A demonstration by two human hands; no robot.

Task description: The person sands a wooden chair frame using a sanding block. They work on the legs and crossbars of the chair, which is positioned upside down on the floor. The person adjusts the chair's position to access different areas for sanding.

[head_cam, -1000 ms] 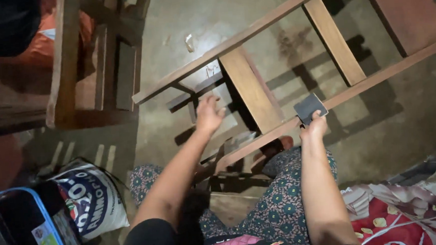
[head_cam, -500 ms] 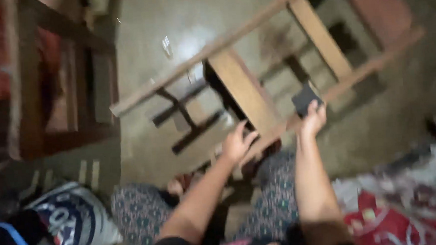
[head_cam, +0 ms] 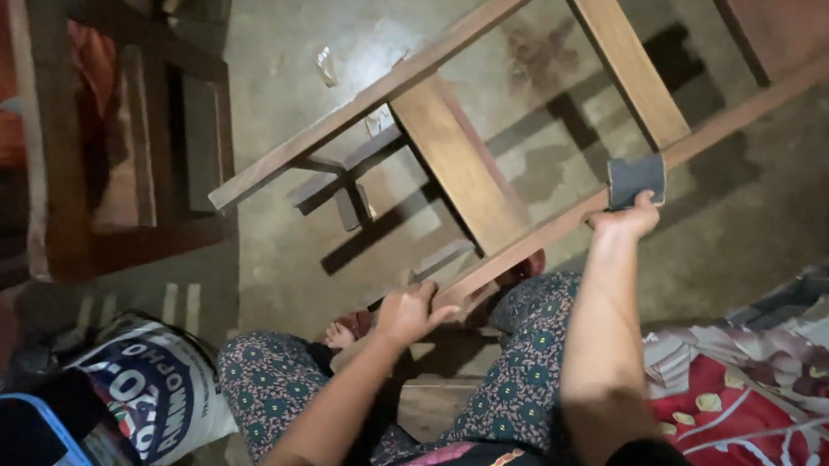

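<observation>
Wood frame, ladder-like, two long rails with cross slats, lying tilted over the concrete floor (head_cam: 348,38). Near to far:

Patterned trousers at bottom, knees apart, person seated low over the frame's near end. White printed sack (head_cam: 163,393) at lower left, red floral cloth (head_cam: 773,403) at lower right.

Left hand (head_cam: 411,313) closed around the near rail (head_cam: 538,241) at its lowest end, fingers wrapped over the top edge, thumb side toward the camera. A foot shows just beside it, under the rail end.

Right hand (head_cam: 627,220) further up the same rail, fingers curled, pinching a small dark grey pad (head_cam: 636,178), likely sandpaper, flat against the rail's top face. The pad sits right where the far slat (head_cam: 625,56) meets the rail.

Rail's long axis runs from lower left, at the left hand, up to the right edge of view. So the pad's travel line is along that diagonal; bare rail lies both ways from the right hand, more of it up-right. Left hand is the nearer one and lies down-rail of the pad, well apart from it.

Near slat (head_cam: 458,164) crosses between the two hands. Far rail (head_cam: 379,88) parallel beyond. Another wooden frame (head_cam: 145,134) stands at the far left, apart.
</observation>
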